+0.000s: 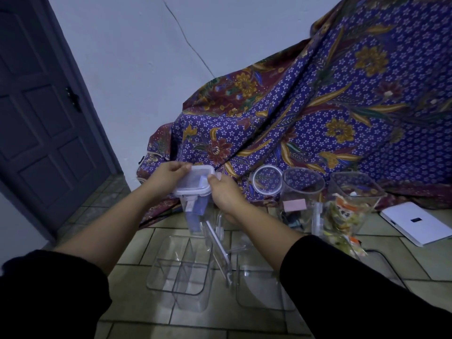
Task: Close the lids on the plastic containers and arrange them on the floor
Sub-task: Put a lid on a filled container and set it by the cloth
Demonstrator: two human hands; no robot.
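A tall clear container (195, 214) stands on the tiled floor with a clear snap lid (194, 182) resting on its top. My left hand (168, 173) grips the lid's far left edge. My right hand (226, 195) holds the lid's right edge, thumb on its rim. In front lies an open clear container with dividers (181, 270); a flat lid (219, 250) leans between it and another open clear container (263, 287). To the right stand a round lid (266, 179), a round jar (302, 192) and a square jar with snack packets (352, 206).
A purple patterned cloth (318, 106) drapes over something behind the containers. A white flat device (415, 222) lies on the floor at the right. A dark door (44, 118) stands at the left beside a pale wall.
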